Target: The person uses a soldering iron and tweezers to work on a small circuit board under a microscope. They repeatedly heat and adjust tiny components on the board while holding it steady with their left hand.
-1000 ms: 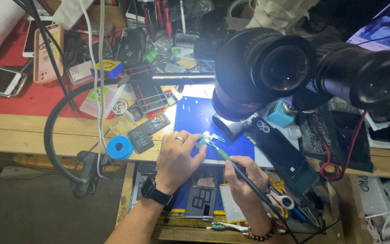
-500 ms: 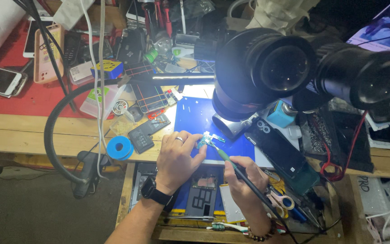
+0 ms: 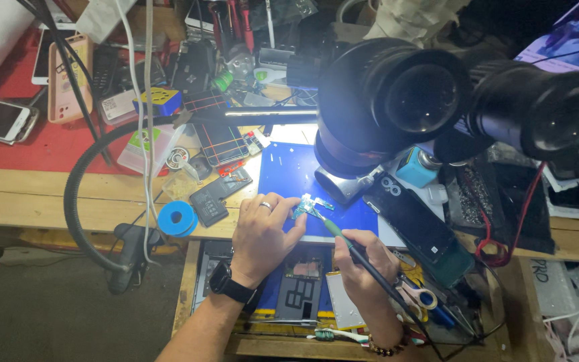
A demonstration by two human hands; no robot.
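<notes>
left hand [image 3: 263, 231] pins circuit board [image 3: 305, 205] | right hand [image 3: 363, 265] grips soldering iron [image 3: 353, 251]

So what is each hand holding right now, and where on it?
Left hand pinches the small circuit board by its near edge; right hand grips the soldering iron along its handle, pen-style.

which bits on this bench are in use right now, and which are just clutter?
In use:
left hand pinning small circuit board
right hand holding soldering iron
blue mat
microscope

Lying about:
blue solder spool
phones
scissors
blue bottle
</notes>
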